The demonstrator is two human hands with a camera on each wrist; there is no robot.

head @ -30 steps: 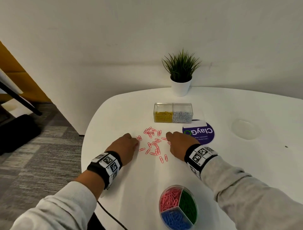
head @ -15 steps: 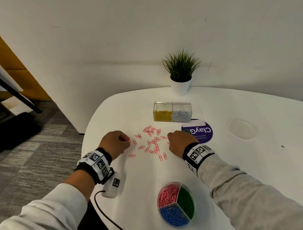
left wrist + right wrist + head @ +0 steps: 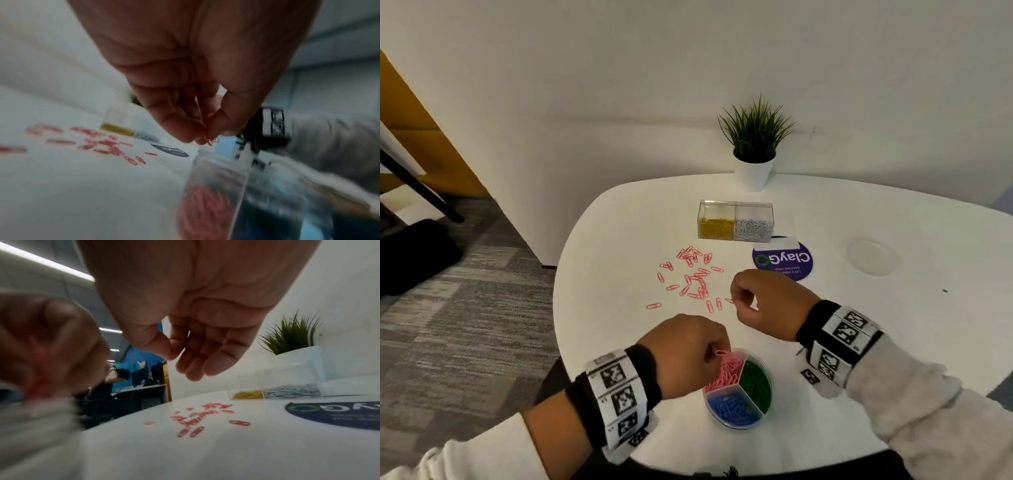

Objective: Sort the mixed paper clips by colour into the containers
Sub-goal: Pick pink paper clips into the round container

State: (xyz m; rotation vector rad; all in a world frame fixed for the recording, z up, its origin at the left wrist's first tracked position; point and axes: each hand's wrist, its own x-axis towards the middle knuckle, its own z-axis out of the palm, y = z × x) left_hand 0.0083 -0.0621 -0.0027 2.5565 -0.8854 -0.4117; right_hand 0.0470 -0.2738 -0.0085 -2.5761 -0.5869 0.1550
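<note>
Left grip (image 3: 202,129) pinches blurred pink clips (image 3: 209,141).

- Two hands: the left hand (image 3: 685,353); the right hand (image 3: 767,301)
- Two containers: one round tub (image 3: 765,407) with three sections, pink, green and blue; one clear box (image 3: 736,209) with two sections, yellow and white
- Loose pink paper clips (image 3: 695,279) on the table (image 3: 893,342): about thirty; where they overlap, an exact count cannot be made
- Clips heaped in the five sections: too many to count
- One potted plant (image 3: 755,144)
- One round sticker (image 3: 784,262)
- Two wristbands (image 3: 842,332), one on each wrist
</note>
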